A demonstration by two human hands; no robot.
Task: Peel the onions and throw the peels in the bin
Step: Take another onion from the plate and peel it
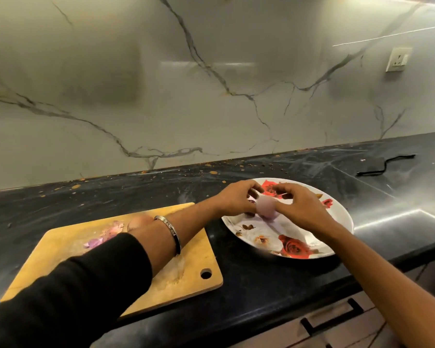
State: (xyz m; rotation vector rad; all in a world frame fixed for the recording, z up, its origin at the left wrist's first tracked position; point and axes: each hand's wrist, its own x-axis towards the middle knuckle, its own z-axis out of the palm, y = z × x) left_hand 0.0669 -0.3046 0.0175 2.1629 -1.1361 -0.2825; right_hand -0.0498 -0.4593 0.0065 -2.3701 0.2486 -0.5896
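Grey-veined marble wall backs a black stone counter [249,280] scattered with crumbs. On its left lies a pale wooden cutting board with a hanging hole [126,249], carrying loose purple onion peels [103,236] and an unpeeled brown-skinned onion [139,221] half hidden behind the forearm. Just right of the board sits a round white plate printed with red roses [312,247].

Above the plate, both hands meet on a small, pale purple, mostly peeled onion [341,206]. The left hand [236,198], with a steel bangle on its wrist, curls its fingers round the onion's left side; the right hand [299,205] grips from the right, fingertips apparently picking at the top, though blur hides the exact pinch.

To do this well, I judge the left hand should steady the bulb while the right lifts the last skin in one strip, keeping scraps over the plate. No bin is in view.
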